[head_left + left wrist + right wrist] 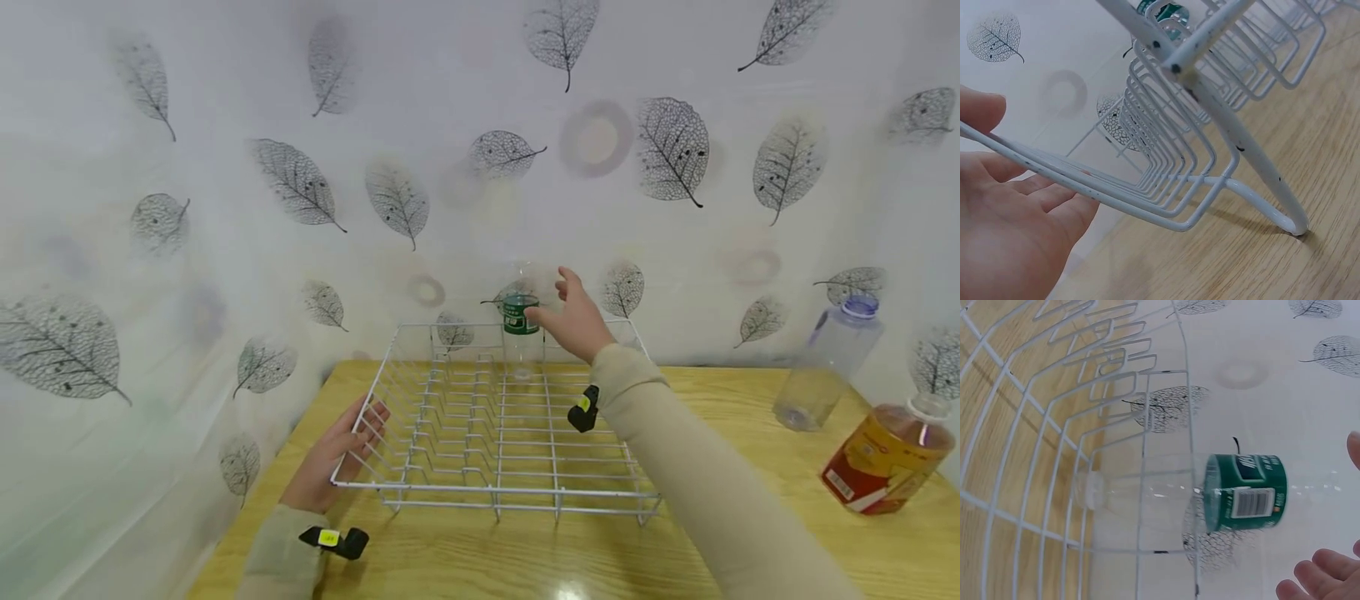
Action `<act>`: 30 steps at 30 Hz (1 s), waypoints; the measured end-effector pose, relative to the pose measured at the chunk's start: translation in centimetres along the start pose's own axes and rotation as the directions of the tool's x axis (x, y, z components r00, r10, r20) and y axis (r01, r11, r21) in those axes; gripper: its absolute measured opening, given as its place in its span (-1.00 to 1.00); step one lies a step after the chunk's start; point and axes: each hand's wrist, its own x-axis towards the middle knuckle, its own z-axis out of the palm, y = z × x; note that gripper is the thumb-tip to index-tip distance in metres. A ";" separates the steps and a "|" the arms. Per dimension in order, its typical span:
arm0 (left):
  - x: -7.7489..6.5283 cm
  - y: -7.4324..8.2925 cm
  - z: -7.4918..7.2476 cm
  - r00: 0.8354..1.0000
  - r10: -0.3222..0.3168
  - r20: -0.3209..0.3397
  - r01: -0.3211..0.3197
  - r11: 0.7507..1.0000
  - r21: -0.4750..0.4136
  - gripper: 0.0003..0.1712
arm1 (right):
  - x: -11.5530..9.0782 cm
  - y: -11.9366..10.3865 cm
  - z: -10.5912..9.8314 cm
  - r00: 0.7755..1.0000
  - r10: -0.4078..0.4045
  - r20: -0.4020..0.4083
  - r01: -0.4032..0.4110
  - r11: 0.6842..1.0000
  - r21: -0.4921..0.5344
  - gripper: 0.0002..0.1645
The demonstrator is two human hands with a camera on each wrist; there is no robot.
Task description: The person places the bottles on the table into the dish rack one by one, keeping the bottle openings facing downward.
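A clear plastic bottle (pixel 522 317) with a green label stands upside down at the back of a white wire dish rack (pixel 525 487). In the right wrist view the bottle's (pixel 1247 492) neck points down among the wires. My right hand (pixel 573 321) is beside the bottle's upper part, with thumb and fingers spread apart and nothing between them. At the rack's left side is my left hand (pixel 337 458). In the left wrist view its thumb (pixel 982 111) lies over the side wire and its fingers (pixel 1060 200) are beneath, holding the rack.
On the wooden table (pixel 450 558), right of the rack, are a tilted clear bottle with a purple neck (pixel 828 362) and a bottle with a red and yellow label (pixel 888 458). A leaf-patterned curtain (pixel 450 83) hangs behind and to the left.
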 end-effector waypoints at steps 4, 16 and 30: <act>0.1 0.0 0.0 1.000 -0.004 -0.010 0.004 1.000 0.006 -0.28 | -0.7 -0.3 -1.7 1.000 -0.025 -0.013 0.024 0.999 -0.039 0.29; 0.0 -0.2 -0.2 1.000 0.006 -0.010 -0.006 1.000 -0.013 -0.28 | -4.1 0.2 -6.4 0.996 -0.092 0.014 0.093 0.985 -0.146 0.23; 0.1 -0.1 0.1 0.999 0.016 -0.031 -0.017 1.000 -0.025 -0.30 | -13.6 3.4 -14.7 0.971 -0.177 -0.158 0.132 0.956 -0.262 0.12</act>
